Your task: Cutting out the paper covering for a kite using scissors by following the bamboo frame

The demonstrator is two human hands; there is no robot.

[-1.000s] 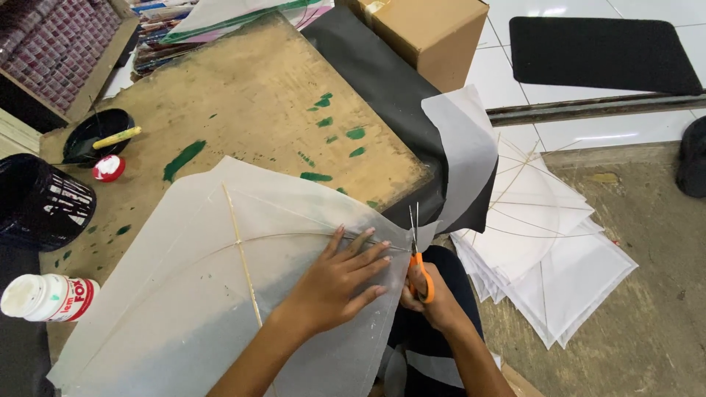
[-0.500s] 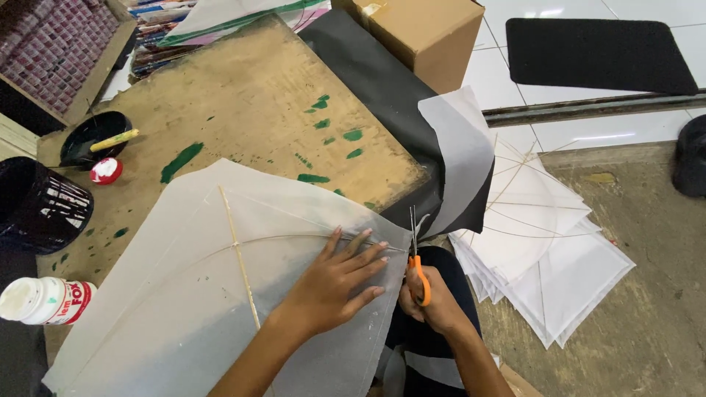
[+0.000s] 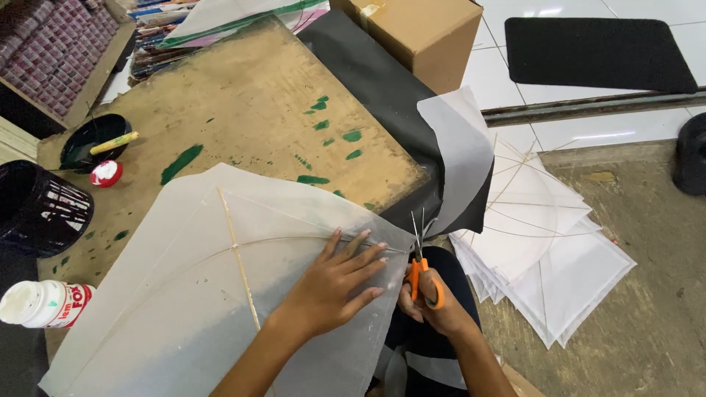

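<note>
Cardboard box (image 3: 423, 33) at board's (image 3: 243, 95) far edge. L hand (image 3: 334, 283) flat, open on kite (image 3: 184, 279); R hand (image 3: 434, 305) grips orange scissors (image 3: 421, 261) at its R corner.

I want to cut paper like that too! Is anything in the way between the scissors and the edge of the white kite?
Nothing visible is. The orange-handled scissors in the right hand point up right beside the white paper kite at its corner edge, with no object between. The left hand lies flat on the kite, just left of the blades.

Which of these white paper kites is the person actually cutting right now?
The white kite on the wooden board, pinned flat by the left hand, scissors at its corner. The other kites lie stacked on the floor, untouched.
</note>
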